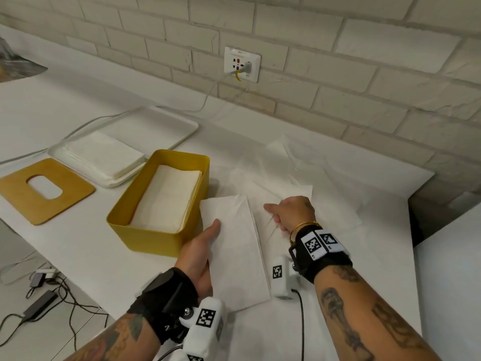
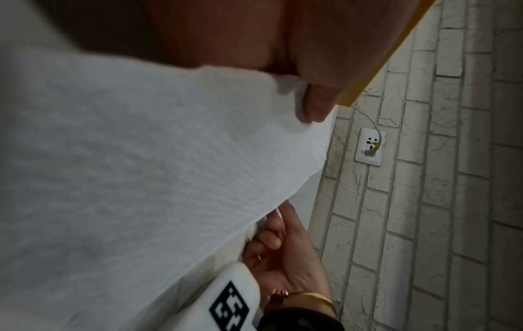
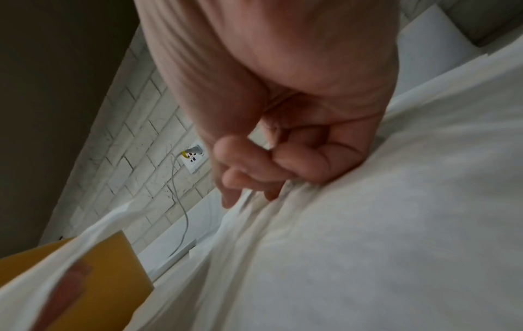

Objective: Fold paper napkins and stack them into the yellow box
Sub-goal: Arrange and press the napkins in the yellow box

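- We carry the folded napkin [image 1: 235, 246] in our left hand [image 1: 201, 256], nearest to us: thumb laid over its top face, the other fingers hidden beneath. The left wrist view confirms the thumb [image 2: 317, 105] pressing the sheet's edge. We judge that this flat pinch keeps the fold from springing open on the way to the box.
- The napkin's long side runs roughly parallel to the box wall, its far corner just beside the rim, so we judge it is already lined up for dropping straight onto the stack.
- Our right hand [image 1: 289, 213] sits just beyond, fingers [image 3: 300, 165] curled and bunching a loose napkin [image 1: 276, 225] lying on the bench [image 1: 91, 256]; wrinkles radiate from the grip. It seems we are gathering the next sheet while the left one delivers.
- The yellow box [image 1: 145, 235] stands left of the held napkin, open, with a stack of folded napkins [image 1: 166, 196] inside, below the rim, so there is still room.
- Beyond it, unfolded napkins [image 1: 104, 155] wait on a white tray [image 1: 166, 123], and the wooden lid [image 1: 44, 191] lies flat beside them, off the box so that we can load from above.
- Farthest, more loose sheets [image 1: 299, 162] lie spread toward the brick wall [image 1: 364, 74].
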Action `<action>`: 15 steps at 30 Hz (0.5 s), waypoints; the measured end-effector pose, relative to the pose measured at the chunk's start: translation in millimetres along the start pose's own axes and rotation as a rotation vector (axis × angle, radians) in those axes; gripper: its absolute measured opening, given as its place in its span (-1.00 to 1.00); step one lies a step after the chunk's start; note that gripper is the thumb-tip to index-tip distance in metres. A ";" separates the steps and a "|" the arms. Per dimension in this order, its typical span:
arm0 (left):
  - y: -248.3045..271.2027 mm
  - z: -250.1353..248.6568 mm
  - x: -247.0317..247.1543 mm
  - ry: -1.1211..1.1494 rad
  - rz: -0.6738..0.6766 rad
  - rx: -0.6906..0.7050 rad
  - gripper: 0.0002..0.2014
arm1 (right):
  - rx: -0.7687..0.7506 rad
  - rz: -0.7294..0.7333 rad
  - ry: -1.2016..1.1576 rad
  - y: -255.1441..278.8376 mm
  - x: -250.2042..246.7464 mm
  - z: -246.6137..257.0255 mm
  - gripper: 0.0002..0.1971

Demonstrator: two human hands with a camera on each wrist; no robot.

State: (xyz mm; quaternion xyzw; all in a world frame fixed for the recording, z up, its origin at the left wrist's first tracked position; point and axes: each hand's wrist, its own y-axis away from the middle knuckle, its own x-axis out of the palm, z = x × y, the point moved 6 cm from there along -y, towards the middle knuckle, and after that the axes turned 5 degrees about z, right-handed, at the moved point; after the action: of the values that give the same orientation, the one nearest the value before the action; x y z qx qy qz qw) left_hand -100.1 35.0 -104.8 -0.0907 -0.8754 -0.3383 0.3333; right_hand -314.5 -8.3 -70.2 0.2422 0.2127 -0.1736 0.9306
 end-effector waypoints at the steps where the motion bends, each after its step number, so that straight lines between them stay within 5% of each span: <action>1: 1.6 -0.5 1.1 0.003 0.000 0.005 -0.65 | -0.030 -0.015 0.010 -0.2 -0.4 2.9 -0.72; 11: 7.0 -6.0 5.4 0.001 -0.008 0.034 -0.71 | -0.440 -0.200 -0.342 29.9 -61.6 33.9 -0.83; 15: 6.9 -8.8 6.7 -0.019 0.000 0.051 -0.71 | -0.471 -0.296 -0.155 40.2 -78.0 29.7 -0.89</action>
State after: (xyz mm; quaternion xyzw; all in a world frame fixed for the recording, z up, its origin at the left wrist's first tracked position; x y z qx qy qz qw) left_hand -97.9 34.0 -91.9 -0.0855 -0.8868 -0.3149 0.3274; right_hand -354.3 26.3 5.9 -0.0283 0.2082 -0.2713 0.9393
